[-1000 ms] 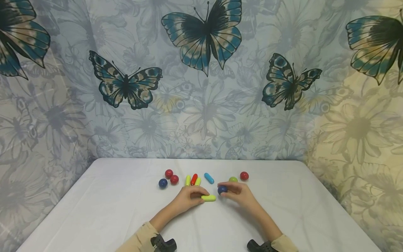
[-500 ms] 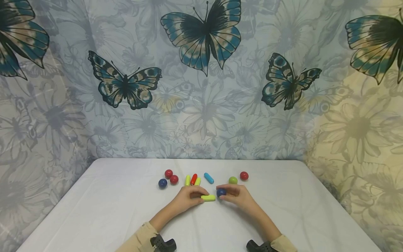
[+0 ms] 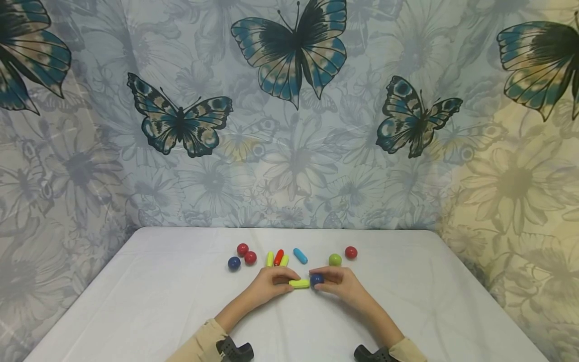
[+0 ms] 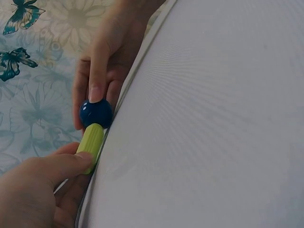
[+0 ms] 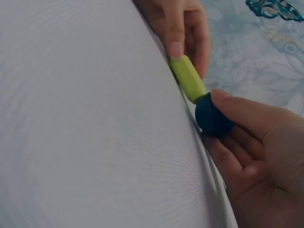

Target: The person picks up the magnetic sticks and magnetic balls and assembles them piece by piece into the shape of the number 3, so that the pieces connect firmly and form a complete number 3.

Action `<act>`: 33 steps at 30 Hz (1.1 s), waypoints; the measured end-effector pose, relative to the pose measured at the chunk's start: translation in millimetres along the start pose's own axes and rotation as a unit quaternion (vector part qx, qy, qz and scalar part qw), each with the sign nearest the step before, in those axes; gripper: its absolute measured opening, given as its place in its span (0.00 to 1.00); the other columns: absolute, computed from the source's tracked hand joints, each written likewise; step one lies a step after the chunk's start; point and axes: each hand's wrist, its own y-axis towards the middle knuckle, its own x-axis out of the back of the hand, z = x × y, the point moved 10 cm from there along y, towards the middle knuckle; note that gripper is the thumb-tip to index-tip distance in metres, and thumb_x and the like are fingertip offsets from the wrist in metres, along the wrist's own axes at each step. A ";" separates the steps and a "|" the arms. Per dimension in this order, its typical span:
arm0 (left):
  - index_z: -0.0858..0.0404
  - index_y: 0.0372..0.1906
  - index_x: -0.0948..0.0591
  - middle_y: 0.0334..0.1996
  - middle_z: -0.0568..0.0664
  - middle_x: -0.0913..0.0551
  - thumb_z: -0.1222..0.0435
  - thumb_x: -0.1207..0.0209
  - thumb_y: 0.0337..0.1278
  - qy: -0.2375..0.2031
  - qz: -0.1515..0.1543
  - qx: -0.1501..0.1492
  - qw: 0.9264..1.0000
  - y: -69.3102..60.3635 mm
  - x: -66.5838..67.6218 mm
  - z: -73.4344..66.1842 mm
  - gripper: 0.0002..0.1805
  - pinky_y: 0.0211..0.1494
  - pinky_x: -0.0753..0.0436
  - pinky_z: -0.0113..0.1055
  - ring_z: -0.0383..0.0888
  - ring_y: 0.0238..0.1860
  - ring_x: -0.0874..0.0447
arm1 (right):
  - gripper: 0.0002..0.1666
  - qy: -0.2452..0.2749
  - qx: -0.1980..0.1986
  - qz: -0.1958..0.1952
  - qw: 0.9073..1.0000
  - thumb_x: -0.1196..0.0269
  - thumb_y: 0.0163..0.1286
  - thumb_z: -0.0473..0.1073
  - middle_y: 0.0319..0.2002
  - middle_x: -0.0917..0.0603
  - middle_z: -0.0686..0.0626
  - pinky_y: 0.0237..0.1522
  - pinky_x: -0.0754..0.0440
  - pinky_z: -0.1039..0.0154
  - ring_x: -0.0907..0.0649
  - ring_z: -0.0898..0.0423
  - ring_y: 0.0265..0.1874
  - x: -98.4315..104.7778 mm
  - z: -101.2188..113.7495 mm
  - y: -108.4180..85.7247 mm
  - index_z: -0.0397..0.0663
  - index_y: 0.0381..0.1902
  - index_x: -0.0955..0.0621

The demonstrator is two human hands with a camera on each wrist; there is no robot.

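Low over the white table (image 3: 181, 301), the left hand (image 3: 270, 284) pinches a yellow-green stick (image 3: 300, 284) by its left end, the stick lying sideways. Thumb and fingers of the right hand (image 3: 343, 283) grip a dark blue ball (image 3: 316, 280). In the left wrist view the ball (image 4: 96, 113) touches the free end of the stick (image 4: 90, 147). The right wrist view also has the stick (image 5: 188, 79) end to end with the ball (image 5: 213, 116), whose far side is partly hidden by fingers.
Behind the left hand lie two yellow-green sticks (image 3: 270, 259) and a red stick (image 3: 279, 257); a blue stick (image 3: 300, 256) is near them. Two red balls (image 3: 243, 250) and a blue ball (image 3: 233, 263) sit left. A green ball (image 3: 334, 260) and red ball (image 3: 351, 253) are right.
The right hand has moved left and slightly nearer the person with the blue ball, which now meets the stick's end. The left hand has stayed in place.
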 end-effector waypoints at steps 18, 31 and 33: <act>0.59 0.50 0.16 0.49 0.52 0.13 0.71 0.36 0.56 -0.001 0.002 0.009 1.000 -0.3 0.1 0.1 0.16 0.57 0.20 0.24 0.39 0.53 0.15 | 0.23 -0.012 0.009 0.003 1.000 0.35 0.66 0.41 0.56 0.18 0.37 0.58 0.20 0.66 0.19 0.42 0.58 -2.3 3.6 -0.6 0.36 0.57 0.20; 0.58 0.50 0.16 0.48 0.52 0.13 0.69 0.35 0.57 0.006 -0.019 0.014 1.000 0.2 4.8 1.0 0.15 0.55 0.19 0.25 0.42 0.52 0.15 | 0.21 -0.016 0.004 -0.003 1.000 0.34 0.65 0.41 0.54 0.16 0.38 0.58 0.19 0.67 0.17 0.47 0.56 0.4 0.1 -0.8 0.38 0.54 0.19; 0.58 0.50 0.16 0.48 0.53 0.13 0.69 0.35 0.56 0.009 -0.025 0.010 1.000 0.1 6.9 -0.7 0.15 0.55 0.18 0.25 0.44 0.52 0.15 | 0.21 -0.012 0.000 -0.005 1.000 0.33 0.65 0.41 0.54 0.16 0.38 0.57 0.20 0.70 0.16 0.53 0.55 1.3 -3.0 -0.4 0.38 0.54 0.19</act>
